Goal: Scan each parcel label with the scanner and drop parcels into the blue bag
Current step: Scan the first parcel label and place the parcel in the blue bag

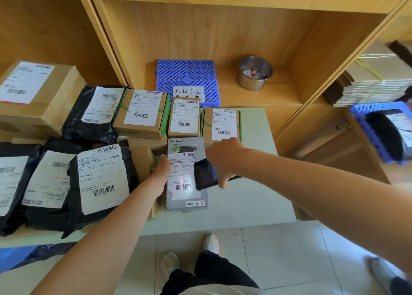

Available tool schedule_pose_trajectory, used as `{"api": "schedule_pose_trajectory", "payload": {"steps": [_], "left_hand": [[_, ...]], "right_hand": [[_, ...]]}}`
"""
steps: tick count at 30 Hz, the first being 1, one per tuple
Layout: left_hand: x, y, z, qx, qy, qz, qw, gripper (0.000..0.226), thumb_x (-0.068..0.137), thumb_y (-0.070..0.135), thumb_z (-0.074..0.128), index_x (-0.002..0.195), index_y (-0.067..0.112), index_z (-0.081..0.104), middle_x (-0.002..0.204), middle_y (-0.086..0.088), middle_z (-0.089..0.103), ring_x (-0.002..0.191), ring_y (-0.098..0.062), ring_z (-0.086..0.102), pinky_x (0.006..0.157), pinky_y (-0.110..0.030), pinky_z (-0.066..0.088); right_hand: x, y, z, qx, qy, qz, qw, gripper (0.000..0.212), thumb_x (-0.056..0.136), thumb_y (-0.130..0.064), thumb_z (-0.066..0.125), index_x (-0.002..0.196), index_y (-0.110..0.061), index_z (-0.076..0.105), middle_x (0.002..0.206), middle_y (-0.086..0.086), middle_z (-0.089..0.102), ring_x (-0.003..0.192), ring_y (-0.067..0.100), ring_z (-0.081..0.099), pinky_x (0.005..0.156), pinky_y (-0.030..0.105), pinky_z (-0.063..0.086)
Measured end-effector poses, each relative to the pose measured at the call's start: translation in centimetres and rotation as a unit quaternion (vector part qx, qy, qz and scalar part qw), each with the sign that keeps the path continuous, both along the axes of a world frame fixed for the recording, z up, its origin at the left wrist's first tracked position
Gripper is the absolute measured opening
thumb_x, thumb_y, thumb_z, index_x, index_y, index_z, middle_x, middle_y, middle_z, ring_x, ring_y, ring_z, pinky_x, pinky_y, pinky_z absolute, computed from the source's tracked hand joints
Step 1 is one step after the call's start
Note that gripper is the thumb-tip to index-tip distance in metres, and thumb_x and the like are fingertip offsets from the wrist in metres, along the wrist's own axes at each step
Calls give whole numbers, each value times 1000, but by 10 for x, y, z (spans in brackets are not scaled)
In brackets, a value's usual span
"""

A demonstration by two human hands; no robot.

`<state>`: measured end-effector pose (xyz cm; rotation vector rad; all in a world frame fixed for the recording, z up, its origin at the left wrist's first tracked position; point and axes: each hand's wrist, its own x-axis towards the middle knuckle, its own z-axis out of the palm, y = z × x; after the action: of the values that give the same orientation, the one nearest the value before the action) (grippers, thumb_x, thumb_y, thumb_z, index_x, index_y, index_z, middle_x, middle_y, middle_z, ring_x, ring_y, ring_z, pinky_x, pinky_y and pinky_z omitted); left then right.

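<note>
A grey flat parcel (178,200) lies on the pale table (252,203), its white label facing up. My left hand (161,169) holds the parcel's left edge, fingers hidden behind it. My right hand (225,155) grips a black handheld scanner (206,175) just above the label's right side. A reddish scan glow falls on the label near its lower barcode. A corner of the blue bag (13,253) shows below the table's front edge at the far left.
Several black poly-bag parcels (98,183) and brown boxes (142,114) with labels fill the table's left and back. A blue plastic grid (188,76) and a steel cup (255,73) sit on the wooden shelf. Another blue crate (367,130) with a parcel is at right. Another person's shoe (379,270) stands lower right.
</note>
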<state>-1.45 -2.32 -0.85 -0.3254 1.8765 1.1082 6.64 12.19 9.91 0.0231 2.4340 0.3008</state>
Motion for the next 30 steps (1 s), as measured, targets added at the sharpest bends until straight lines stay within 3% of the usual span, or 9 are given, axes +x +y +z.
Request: {"api": "schedule_pose_trajectory", "payload": {"steps": [4, 7, 11, 14, 17, 20, 24, 28, 30], "left_hand": [[-4, -2, 3, -11, -19, 24, 999, 65, 106, 51, 12, 146, 9, 41, 152, -17, 43, 137, -33, 43, 109, -42, 32], [-2, -2, 5, -5, -36, 30, 999, 66, 105, 53, 12, 146, 10, 41, 151, -18, 45, 102, -28, 58, 85, -39, 45], [-2, -5, -2, -12, -49, 17, 999, 71, 102, 61, 11, 148, 16, 41, 156, -14, 38, 142, -35, 35, 116, -55, 20], [-2, -8, -3, -3, -49, 1, 999, 67, 104, 56, 11, 142, 14, 47, 153, -16, 43, 141, -35, 37, 113, -47, 25], [1, -8, -7, 13, -40, -6, 999, 56, 107, 48, 15, 114, 14, 59, 132, -19, 60, 113, -30, 57, 87, -36, 38], [6, -8, -18, -9, -36, 1, 999, 59, 108, 46, 15, 126, 9, 58, 97, -10, 65, 77, -19, 56, 63, -31, 39], [9, -8, -18, -29, -30, -5, 999, 55, 109, 42, 17, 123, 9, 58, 104, -11, 60, 73, -16, 51, 71, -30, 36], [15, -7, -22, -34, -7, -1, 999, 52, 107, 47, 18, 107, 14, 58, 87, -4, 61, 73, -14, 55, 60, -27, 40], [20, -3, -23, -27, 17, -38, 999, 70, 94, 68, 15, 132, 19, 49, 109, -9, 65, 97, -22, 63, 85, -36, 50]], "right_hand": [[4, -10, -3, -3, 9, 4, 1000, 56, 70, -44, 83, 102, -16, 47, 75, -3, 45, 59, 12, 44, 51, 24, 34], [6, -4, -1, 2, -4, -14, 1000, 52, 69, -43, 84, 98, -16, 52, 75, -3, 46, 60, 12, 46, 53, 24, 36], [11, 6, -5, -5, 0, -38, 999, 56, 68, -44, 84, 108, -14, 59, 77, -2, 48, 74, 19, 57, 57, 26, 42], [12, 17, -23, -86, 49, -134, 986, 68, 67, -47, 85, 117, -15, 54, 91, 0, 61, 81, 21, 62, 58, 28, 48], [12, 28, -54, -265, 99, -340, 897, 69, 68, -44, 88, 123, -20, 54, 109, 2, 66, 95, 21, 65, 78, 31, 58], [16, 17, -92, -418, 121, -528, 729, 65, 72, -32, 90, 125, -22, 53, 112, 2, 65, 89, 15, 63, 70, 25, 52], [23, -10, -131, -505, 198, -628, 558, 73, 75, -24, 90, 137, -15, 51, 123, 6, 66, 95, 17, 65, 65, 22, 51], [28, -10, -134, -530, 236, -638, 507, 69, 77, -22, 89, 136, -15, 54, 121, 6, 67, 97, 18, 67, 67, 22, 54], [32, -3, -126, -535, 254, -625, 509, 65, 76, -21, 89, 132, -15, 57, 118, 3, 69, 97, 15, 68, 69, 23, 56]]}}
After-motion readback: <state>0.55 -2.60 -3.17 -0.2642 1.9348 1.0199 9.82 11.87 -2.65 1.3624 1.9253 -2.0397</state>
